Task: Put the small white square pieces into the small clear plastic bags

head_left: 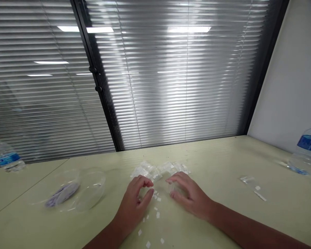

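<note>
My left hand (pixel 136 199) hovers over the table with its fingers curled and a gap between thumb and forefinger; nothing shows in it. Opposite it, my right hand (pixel 191 193) is also curved, thumb and fingers apart. A faint clear patch shows between the right thumb and fingers, too blurred to name. Just beyond both hands lies a pile of small clear plastic bags (pixel 145 169) with white pieces in them. Several loose white paper squares (pixel 158 215) are scattered between the hands and toward the near edge.
At left, clear plastic bowls (pixel 93 193) stand beside a purplish bundle (pixel 63 194). Another small clear bag (pixel 250 180) lies on the right. Water bottles stand at far left (pixel 6 157) and far right (pixel 307 152). Blinds (pixel 166 86) rise behind the table (pixel 217 162).
</note>
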Demonstrator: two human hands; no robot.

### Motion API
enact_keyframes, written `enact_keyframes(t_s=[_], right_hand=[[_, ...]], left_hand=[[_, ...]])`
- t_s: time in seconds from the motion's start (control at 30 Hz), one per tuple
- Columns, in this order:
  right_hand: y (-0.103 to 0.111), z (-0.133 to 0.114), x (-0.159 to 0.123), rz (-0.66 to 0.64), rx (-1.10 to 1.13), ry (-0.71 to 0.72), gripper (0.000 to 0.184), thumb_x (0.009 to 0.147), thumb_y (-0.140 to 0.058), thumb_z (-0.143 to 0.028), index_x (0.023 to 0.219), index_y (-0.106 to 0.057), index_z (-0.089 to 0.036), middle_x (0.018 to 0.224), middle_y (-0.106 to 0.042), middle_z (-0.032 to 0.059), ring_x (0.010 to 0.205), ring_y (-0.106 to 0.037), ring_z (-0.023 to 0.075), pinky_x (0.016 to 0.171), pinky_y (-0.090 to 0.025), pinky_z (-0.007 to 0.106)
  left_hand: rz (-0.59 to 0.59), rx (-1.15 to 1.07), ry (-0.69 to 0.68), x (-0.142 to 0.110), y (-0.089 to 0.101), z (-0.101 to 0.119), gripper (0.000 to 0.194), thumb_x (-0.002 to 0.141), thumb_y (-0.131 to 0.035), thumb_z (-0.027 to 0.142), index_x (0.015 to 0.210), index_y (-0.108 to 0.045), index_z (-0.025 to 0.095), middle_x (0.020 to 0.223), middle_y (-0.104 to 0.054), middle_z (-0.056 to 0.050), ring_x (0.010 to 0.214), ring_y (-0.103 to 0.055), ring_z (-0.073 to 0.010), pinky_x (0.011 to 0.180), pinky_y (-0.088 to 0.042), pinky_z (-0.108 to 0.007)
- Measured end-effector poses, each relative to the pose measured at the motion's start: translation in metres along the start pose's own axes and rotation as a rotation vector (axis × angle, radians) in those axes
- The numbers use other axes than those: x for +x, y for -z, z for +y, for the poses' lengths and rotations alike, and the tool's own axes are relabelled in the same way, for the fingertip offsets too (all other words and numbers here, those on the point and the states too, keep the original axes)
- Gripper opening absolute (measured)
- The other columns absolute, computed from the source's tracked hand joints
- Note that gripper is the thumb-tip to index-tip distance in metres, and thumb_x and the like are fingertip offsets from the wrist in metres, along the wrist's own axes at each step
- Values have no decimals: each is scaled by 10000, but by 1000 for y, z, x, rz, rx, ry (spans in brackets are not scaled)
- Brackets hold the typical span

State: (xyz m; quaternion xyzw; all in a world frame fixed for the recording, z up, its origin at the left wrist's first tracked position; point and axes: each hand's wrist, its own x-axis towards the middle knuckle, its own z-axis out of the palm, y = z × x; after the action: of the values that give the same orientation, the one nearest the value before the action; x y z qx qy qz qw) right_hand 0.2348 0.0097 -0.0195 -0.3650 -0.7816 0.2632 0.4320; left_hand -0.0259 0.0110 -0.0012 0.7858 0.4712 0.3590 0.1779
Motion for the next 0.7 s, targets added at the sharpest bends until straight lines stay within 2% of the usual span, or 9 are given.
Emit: enact_keyframes(t_s=[0.07, 0.17, 0.23, 0.3, 0.4, 0.53, 0.57, 0.63, 0.7], right_hand=[[-2, 4, 2, 79, 103, -122, 307, 1004, -589, -477, 1222, -682, -282, 1178, -678, 57, 1089, -615, 242, 988, -485, 398], [-3, 14, 7, 170, 262, -314, 433, 999, -542, -595, 1237, -672, -258, 1132, -683, 65, 954, -649, 232, 828, -536, 357], [3, 20, 12, 234, 273, -327, 466, 1003, -512, -620, 1224, -674, -243, 1098, -692, 68, 930, -657, 234, 798, -539, 350], [17, 26, 16, 335, 112, -247, 411, 995, -550, -579, 1216, -677, -256, 1136, -692, 66, 1001, -647, 248, 870, -527, 373], [39, 41, 20, 439, -304, -41, 379, 957, -637, -475, 1267, -657, -259, 1151, -680, 81, 1119, -608, 279, 1039, -447, 459], [45, 73, 18, 326, -642, -150, 391, 922, -671, -454, 1243, -671, -230, 1158, -677, 113, 1158, -594, 323, 1048, -411, 552], [42, 80, 18, 293, -665, -189, 460, 910, -682, -482, 1289, -653, -222, 1193, -672, 124, 1181, -589, 333, 1055, -408, 567], [41, 88, 19, 318, -670, -229, 481, 948, -632, -485, 1350, -622, -221, 1269, -656, 129, 1244, -570, 327, 1097, -379, 578], [53, 84, 24, 350, -627, -237, 439, 967, -598, -479, 1323, -646, -226, 1307, -652, 125, 1281, -557, 320, 1111, -374, 572]], left_hand=[[0, 37, -66, 1, 1, 2, 106, 988, -529, 310, 957, -595, 233, 990, -644, -50, 998, -592, -236, 878, -478, -360], [-21, 56, -114, 2, 1, 4, 110, 993, -518, 285, 932, -592, 231, 957, -649, -45, 966, -595, -232, 879, -467, -363], [-36, 58, -129, 2, 1, 5, 130, 996, -509, 273, 908, -596, 231, 937, -651, -41, 948, -595, -229, 867, -464, -357], [-51, 59, -139, 2, 1, 5, 144, 994, -506, 262, 891, -601, 231, 926, -652, -38, 938, -594, -228, 856, -462, -352], [-75, 63, -147, 2, 0, 4, 148, 990, -508, 259, 888, -612, 229, 928, -654, -40, 936, -592, -228, 865, -460, -354], [-99, 69, -141, 4, -1, 1, 157, 987, -509, 272, 885, -620, 226, 936, -656, -48, 939, -596, -232, 852, -464, -354], [-103, 69, -144, 4, -2, 1, 160, 988, -507, 275, 884, -620, 226, 938, -656, -49, 940, -597, -233, 852, -465, -354], [-110, 70, -155, 6, -2, -1, 165, 990, -502, 278, 887, -620, 226, 942, -658, -51, 944, -598, -234, 870, -465, -359], [-119, 75, -171, 8, -2, -2, 165, 991, -501, 278, 892, -623, 227, 944, -661, -49, 946, -600, -234, 887, -461, -363]])
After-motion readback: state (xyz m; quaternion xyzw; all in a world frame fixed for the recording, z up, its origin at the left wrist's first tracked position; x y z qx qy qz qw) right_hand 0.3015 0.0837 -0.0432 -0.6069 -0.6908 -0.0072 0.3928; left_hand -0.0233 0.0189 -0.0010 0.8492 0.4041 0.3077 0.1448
